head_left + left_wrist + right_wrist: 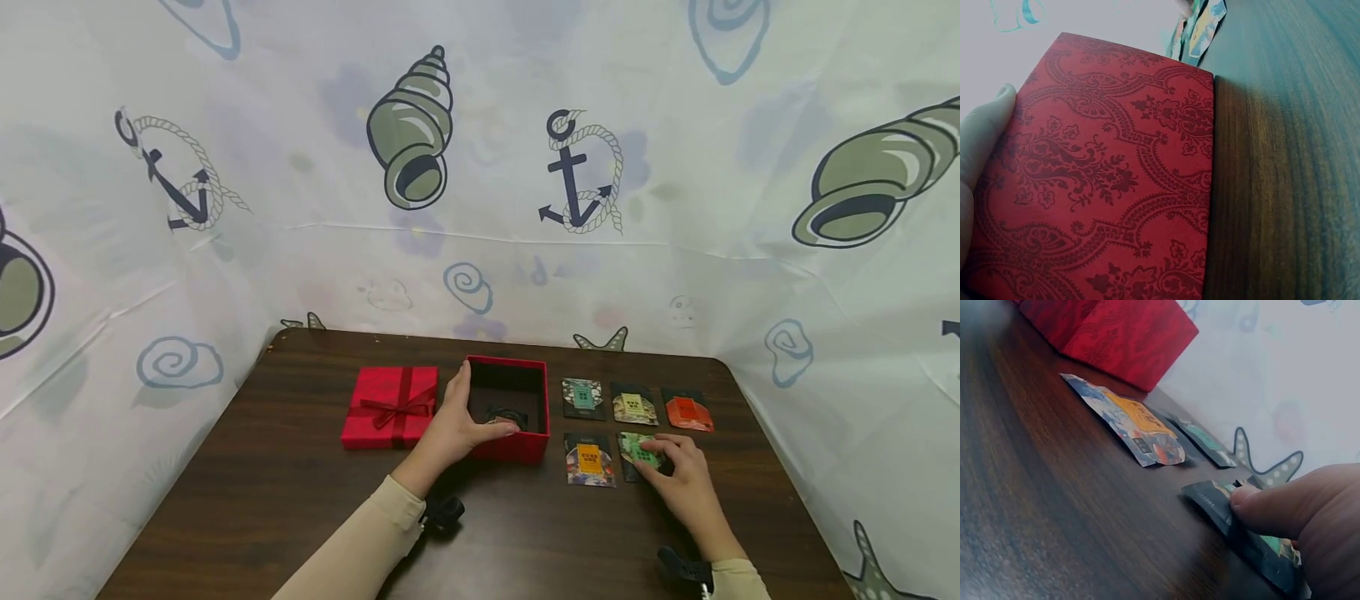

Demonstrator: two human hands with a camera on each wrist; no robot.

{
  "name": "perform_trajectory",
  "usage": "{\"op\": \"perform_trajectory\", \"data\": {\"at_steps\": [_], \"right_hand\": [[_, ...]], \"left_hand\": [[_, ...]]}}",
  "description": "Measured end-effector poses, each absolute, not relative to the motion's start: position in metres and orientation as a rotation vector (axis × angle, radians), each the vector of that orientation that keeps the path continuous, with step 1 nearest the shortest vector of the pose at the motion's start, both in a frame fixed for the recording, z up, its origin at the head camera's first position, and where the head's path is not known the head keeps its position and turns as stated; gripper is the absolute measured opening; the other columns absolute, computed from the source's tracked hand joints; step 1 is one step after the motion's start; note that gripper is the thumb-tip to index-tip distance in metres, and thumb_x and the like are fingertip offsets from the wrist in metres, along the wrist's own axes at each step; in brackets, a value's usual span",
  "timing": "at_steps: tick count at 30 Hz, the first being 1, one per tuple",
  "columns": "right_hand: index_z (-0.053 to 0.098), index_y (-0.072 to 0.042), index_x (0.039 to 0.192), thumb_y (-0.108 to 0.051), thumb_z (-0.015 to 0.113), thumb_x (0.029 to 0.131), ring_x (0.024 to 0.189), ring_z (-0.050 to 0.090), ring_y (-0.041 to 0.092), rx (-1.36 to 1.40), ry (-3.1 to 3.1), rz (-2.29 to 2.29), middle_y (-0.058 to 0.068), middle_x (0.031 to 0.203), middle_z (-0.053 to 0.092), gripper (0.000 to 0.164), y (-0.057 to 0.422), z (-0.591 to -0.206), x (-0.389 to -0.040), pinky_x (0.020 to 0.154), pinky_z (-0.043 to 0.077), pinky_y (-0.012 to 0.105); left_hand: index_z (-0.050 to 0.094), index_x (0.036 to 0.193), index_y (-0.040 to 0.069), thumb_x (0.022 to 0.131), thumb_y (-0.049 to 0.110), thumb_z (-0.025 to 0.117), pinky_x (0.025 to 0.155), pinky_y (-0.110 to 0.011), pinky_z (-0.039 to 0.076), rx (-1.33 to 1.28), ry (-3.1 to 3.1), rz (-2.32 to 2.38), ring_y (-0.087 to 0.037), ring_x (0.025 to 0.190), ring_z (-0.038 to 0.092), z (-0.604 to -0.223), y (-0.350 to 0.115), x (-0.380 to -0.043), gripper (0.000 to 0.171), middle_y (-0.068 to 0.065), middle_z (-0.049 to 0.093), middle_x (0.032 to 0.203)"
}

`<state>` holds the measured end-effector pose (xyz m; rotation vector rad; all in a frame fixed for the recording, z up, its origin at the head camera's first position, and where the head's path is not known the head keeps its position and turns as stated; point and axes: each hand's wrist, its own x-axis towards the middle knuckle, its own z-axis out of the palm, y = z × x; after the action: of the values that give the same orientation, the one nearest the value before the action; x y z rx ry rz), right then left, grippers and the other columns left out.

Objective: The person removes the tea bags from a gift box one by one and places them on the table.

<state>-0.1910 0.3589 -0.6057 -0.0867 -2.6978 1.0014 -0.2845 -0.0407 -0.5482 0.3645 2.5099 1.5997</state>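
Observation:
My left hand [461, 421] grips the near left corner of a red gift box [513, 450]. Its thumb lies over the front rim and its fingers go along the left wall. Patterned red paper covers the box wall [1104, 169] in the left wrist view. Inside the dark interior lies a small dark item [507, 414], partly behind the thumb. Over to the right, my right hand [686, 479] pinches a green-and-black packet [636, 447] between thumb and fingers. In the right wrist view the thumb [1272, 503] presses on this packet [1210, 503], low over the table.
The red lid [375, 421] with a ribbon bow lies left of the box. Right of the box, an orange-labelled packet [590, 460] lies in front of a teal-labelled packet [582, 397], a yellow-labelled packet [634, 405] and a red packet [687, 411]. A patterned cloth backs the wooden table [247, 483].

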Motion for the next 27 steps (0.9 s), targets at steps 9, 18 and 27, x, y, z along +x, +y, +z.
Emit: {"op": "perform_trajectory", "data": {"at_steps": [9, 18, 27], "right_hand": [[0.078, -0.004, 0.124, -0.016, 0.087, 0.095, 0.133, 0.047, 0.045, -0.086, -2.722, 1.017, 0.024, 0.146, 0.058, 0.033, 0.3585, -0.6052, -0.189, 0.107, 0.038, 0.063], [0.079, -0.008, 0.12, -0.013, 0.086, 0.095, 0.133, 0.052, 0.042, -0.096, -2.688, 1.063, 0.019, 0.139, 0.065, 0.026, 0.3551, -0.6062, -0.1902, 0.108, 0.042, 0.066], [0.078, -0.007, 0.12, -0.01, 0.086, 0.094, 0.13, 0.044, 0.045, -0.073, -2.621, 1.062, 0.021, 0.138, 0.059, 0.027, 0.3555, -0.606, -0.1896, 0.106, 0.03, 0.069]], "left_hand": [[0.002, 0.177, 0.031, 0.078, 0.049, 0.098, 0.124, -0.072, 0.038, 0.359, 2.508, 1.589, -0.043, 0.168, 0.02, -0.5491, -0.0393, -0.2835, 0.14, -0.008, 0.01, 0.184], [0.002, 0.177, 0.03, 0.076, 0.056, 0.098, 0.121, -0.07, 0.042, 0.355, 2.524, 1.574, -0.043, 0.166, 0.023, -0.5493, -0.0408, -0.2861, 0.142, -0.009, 0.012, 0.184], [0.001, 0.177, 0.031, 0.075, 0.059, 0.097, 0.121, -0.07, 0.043, 0.357, 2.518, 1.584, -0.043, 0.166, 0.023, -0.552, -0.0405, -0.2882, 0.143, -0.009, 0.011, 0.184]]}}
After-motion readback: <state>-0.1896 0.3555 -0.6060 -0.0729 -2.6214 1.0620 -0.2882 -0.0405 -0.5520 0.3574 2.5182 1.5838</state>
